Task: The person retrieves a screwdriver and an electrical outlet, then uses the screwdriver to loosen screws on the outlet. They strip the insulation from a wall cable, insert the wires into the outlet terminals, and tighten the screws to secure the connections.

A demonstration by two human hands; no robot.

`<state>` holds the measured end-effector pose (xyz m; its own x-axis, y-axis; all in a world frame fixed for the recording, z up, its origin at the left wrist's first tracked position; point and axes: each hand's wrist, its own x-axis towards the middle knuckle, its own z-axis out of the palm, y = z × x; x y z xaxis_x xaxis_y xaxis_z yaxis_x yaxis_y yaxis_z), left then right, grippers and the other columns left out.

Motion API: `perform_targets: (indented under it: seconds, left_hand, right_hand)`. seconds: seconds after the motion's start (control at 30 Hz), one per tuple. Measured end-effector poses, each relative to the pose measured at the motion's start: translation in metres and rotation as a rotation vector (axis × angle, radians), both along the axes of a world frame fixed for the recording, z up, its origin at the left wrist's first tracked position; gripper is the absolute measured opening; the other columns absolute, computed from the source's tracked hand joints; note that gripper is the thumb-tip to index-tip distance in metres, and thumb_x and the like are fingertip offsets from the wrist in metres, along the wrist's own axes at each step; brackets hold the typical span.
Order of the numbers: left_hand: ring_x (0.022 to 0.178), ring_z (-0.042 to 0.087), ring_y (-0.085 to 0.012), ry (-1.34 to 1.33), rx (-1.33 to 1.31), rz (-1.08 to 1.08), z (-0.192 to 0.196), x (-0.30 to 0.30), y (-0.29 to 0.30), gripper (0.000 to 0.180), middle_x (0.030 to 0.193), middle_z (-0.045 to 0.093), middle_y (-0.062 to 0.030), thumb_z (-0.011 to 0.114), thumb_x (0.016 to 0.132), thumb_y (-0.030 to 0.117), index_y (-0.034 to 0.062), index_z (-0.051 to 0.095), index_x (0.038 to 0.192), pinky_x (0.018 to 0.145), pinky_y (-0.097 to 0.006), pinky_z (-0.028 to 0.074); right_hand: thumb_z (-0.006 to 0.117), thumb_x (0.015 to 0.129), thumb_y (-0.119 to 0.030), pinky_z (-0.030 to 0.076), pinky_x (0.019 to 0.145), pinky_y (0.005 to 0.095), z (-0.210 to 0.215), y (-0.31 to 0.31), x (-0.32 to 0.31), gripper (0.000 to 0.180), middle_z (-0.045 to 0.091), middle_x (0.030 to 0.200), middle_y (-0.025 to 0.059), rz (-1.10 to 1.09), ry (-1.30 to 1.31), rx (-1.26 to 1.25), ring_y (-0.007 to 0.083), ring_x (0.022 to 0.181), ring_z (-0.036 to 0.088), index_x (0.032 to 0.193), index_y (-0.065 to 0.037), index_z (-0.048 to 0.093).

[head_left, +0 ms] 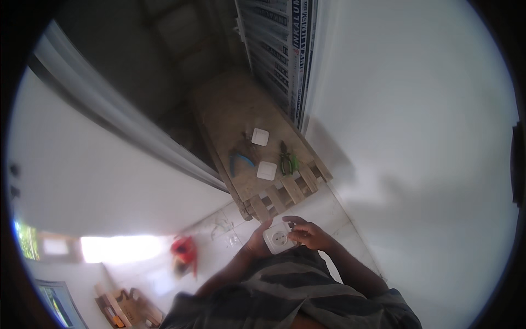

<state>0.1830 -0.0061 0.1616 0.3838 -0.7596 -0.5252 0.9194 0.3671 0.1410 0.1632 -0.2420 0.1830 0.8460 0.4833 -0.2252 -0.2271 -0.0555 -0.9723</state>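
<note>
A white wall socket (275,241) with a round recessed face is held in front of my body. My left hand (258,240) is closed around its left side. At its right side, my right hand (311,236) has bent fingers pressed against the edge and face. Whether anything small sits between those fingers is too small to tell. Beyond my hands, two white square cover plates (267,170) lie on a wooden bench (235,109). Pliers with blue handles (241,158) rest left of the plates, and dark pliers (285,160) lie to their right, by something green.
Slats with gaps form the bench's near end. Wrapped panels (274,49) lean behind it against the white wall (416,137) on the right. On the tiled floor at left is a red bag-like item (185,251); a cardboard box (129,308) with things in it stands at lower left.
</note>
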Motion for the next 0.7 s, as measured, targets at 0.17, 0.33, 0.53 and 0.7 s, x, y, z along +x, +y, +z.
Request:
perform_targets:
  seconds: [0.17,0.33,0.53,0.7]
  left_hand:
    - [0.127,0.061,-0.0397,0.081,-0.269,0.212,-0.007,-0.007,0.013,0.079,0.140,0.059,-0.0232,0.029,0.107,0.064,-0.0010,0.045,0.149,0.106,-0.048,0.051]
    - [0.132,0.058,-0.0320,-0.328,-0.010,0.207,-0.021,-0.012,0.032,0.059,0.138,0.064,-0.0106,0.047,0.106,0.053,0.0091,0.054,0.144,0.121,-0.049,0.032]
    - [0.137,0.054,-0.0237,-1.442,0.991,-0.147,-0.023,-0.013,0.066,0.053,0.139,0.064,-0.0033,0.058,0.099,0.052,0.0187,0.060,0.141,0.131,-0.051,0.008]
    - [0.135,0.055,-0.0338,-1.207,1.392,-0.095,-0.039,-0.024,0.081,0.050,0.141,0.062,-0.0135,0.077,0.089,0.039,0.0196,0.066,0.134,0.116,-0.050,0.040]
  right_hand:
    - [0.067,0.102,-0.025,0.053,0.093,0.0335,0.002,0.015,0.013,0.032,0.054,0.150,0.0142,0.056,0.113,-0.035,0.0226,0.129,0.060,0.103,0.007,0.072]
    - [0.066,0.103,-0.025,0.052,0.092,0.0332,0.008,0.042,0.031,0.033,0.071,0.121,0.0114,0.044,0.476,0.089,0.0200,0.110,0.066,0.110,0.007,0.071]
    - [0.065,0.102,-0.023,0.052,0.087,0.0327,0.020,0.086,0.062,0.030,0.073,0.102,0.0105,0.194,0.086,-0.231,0.0188,0.095,0.068,0.101,0.007,0.072]
    - [0.072,0.098,-0.023,0.053,0.086,0.0348,-0.021,0.115,0.064,0.030,0.076,0.107,0.0146,0.140,-0.056,-0.222,0.0212,0.096,0.071,0.092,0.006,0.073]
